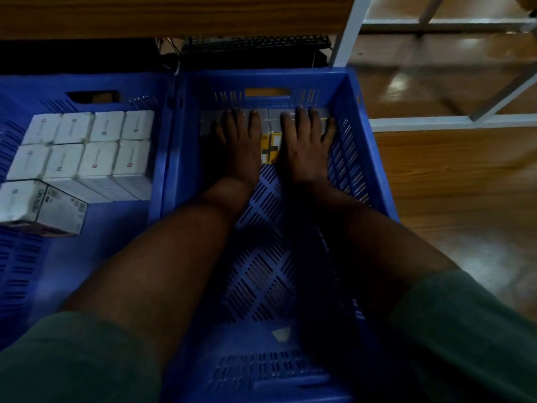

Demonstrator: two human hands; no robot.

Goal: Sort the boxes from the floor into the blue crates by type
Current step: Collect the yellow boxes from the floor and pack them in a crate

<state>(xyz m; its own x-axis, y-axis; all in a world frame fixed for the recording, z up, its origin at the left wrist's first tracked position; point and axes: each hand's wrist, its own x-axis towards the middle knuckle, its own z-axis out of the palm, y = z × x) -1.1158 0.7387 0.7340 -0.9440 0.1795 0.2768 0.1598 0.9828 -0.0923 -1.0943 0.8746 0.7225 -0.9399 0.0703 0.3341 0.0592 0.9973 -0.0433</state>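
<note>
Both my hands reach into the right blue crate [366, 132] and lie flat on a row of boxes at its far wall. My left hand [239, 144] rests with straight fingers on grey boxes [207, 123]. My right hand [305, 144] presses flat on the boxes beside it. Between the hands shows a yellow and black box [268, 149]. The left blue crate [162, 158] holds several white boxes [87, 146] packed in rows, with a few more lying lower at its left side.
A wooden table edge [174, 16] and a black keyboard [255, 43] sit beyond the crates. White metal frame legs [348, 33] stand at the upper right over a wooden floor [450, 184]. The right crate's slotted bottom [261, 271] is bare near me.
</note>
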